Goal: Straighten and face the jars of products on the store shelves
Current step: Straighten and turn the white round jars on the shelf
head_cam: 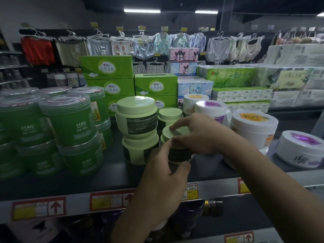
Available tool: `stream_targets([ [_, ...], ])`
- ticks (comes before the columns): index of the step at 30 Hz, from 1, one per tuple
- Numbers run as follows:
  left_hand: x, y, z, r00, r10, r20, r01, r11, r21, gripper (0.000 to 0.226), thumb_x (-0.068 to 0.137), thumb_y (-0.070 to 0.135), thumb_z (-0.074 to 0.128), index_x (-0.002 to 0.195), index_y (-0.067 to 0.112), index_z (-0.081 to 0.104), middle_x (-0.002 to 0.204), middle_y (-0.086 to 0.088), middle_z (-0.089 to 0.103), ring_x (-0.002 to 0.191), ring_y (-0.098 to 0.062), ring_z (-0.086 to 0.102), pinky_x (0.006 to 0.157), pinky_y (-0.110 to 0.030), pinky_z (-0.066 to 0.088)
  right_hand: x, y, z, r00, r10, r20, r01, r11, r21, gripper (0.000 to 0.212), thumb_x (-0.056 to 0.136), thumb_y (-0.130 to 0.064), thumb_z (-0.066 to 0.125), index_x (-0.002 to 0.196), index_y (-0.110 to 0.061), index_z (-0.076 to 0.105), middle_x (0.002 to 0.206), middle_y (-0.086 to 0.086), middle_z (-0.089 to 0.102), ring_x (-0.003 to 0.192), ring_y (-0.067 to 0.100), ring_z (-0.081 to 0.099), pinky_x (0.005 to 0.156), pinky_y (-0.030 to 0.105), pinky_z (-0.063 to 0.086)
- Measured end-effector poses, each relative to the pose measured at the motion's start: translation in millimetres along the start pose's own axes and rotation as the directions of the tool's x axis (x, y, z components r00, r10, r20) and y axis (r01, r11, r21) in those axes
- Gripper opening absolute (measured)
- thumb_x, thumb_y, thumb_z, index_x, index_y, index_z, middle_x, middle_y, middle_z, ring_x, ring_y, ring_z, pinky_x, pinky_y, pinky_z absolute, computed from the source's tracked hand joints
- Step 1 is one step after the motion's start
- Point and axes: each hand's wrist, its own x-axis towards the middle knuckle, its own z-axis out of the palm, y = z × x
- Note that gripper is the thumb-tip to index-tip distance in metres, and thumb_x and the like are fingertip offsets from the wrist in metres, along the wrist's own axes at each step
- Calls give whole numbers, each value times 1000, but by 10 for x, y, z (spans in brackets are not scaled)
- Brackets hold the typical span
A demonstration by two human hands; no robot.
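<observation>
A small pale-green jar with a dark label [178, 151] stands on the dark shelf [98, 179] at the centre. My left hand [166, 172] grips its front side, thumb and fingers curled round the body. My right hand [198, 134] holds its lid [168, 133] from the right, index finger lying across the top. Just left, two larger pale-green jars [138, 118] are stacked, their labels turned partly sideways. Another small pale-green jar [169, 116] stands behind.
Stacked green translucent jars [70, 120] fill the shelf's left. White jars with purple and orange lids [254, 127] stand at the right, one low white jar [301, 148] at the far right. Green tissue boxes [154, 88] rise behind. Price tags line the shelf edge [105, 200].
</observation>
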Motion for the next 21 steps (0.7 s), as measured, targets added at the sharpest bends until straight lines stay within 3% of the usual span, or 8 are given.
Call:
stream_targets([
  [6,-8,-12,-24,1000,16,-12,-16,1000,-3,40,96,37,68,117,63,47,123,37,54,104,33,47,81,1,39,-4,-5,40,1000,-20,-18,19,999,-35,42,98,-46,65,140,-41,65,151,11,53,141,26,48,111,36,40],
  [9,14,-39,-26,999,25,-35,-26,999,-21,39,96,32,69,117,60,52,128,28,62,108,23,56,86,-4,42,-10,-13,34,999,-29,-13,29,998,-61,43,100,-48,64,142,-41,64,152,11,55,142,27,46,112,36,38],
  [12,23,-62,-28,999,15,-41,-16,1000,-17,38,96,33,69,118,60,52,126,30,62,107,25,55,83,-3,42,-26,-39,-17,999,-38,15,39,996,-75,42,101,-48,62,143,-38,64,152,8,57,141,26,49,109,34,40],
  [15,45,-87,-34,998,12,-63,-12,1000,7,37,95,36,69,115,62,52,123,36,58,108,25,53,87,-4,42,-15,-50,-103,997,-9,75,13,999,-49,39,104,-46,61,142,-36,64,141,6,65,115,24,66,92,30,49],
  [17,70,-102,-34,997,16,-82,-14,999,33,48,95,40,69,135,56,49,129,36,52,117,19,51,100,-13,44,15,-49,-177,996,11,93,-11,1000,-4,36,105,-43,60,139,-31,66,130,5,70,94,23,74,82,33,59],
  [19,97,-112,-21,991,31,-130,-25,998,52,63,94,40,70,151,45,43,137,30,46,124,10,50,111,-25,44,79,-38,-268,997,25,77,-23,999,-38,35,105,-44,62,135,-28,70,129,2,71,94,23,74,85,35,60],
  [21,124,-118,-6,982,70,-178,-59,996,65,65,93,39,72,151,42,44,138,25,44,128,6,49,114,-31,44,153,-41,-381,998,30,56,-26,997,-76,31,104,-44,64,126,-25,75,120,4,75,93,24,74,79,35,59],
])
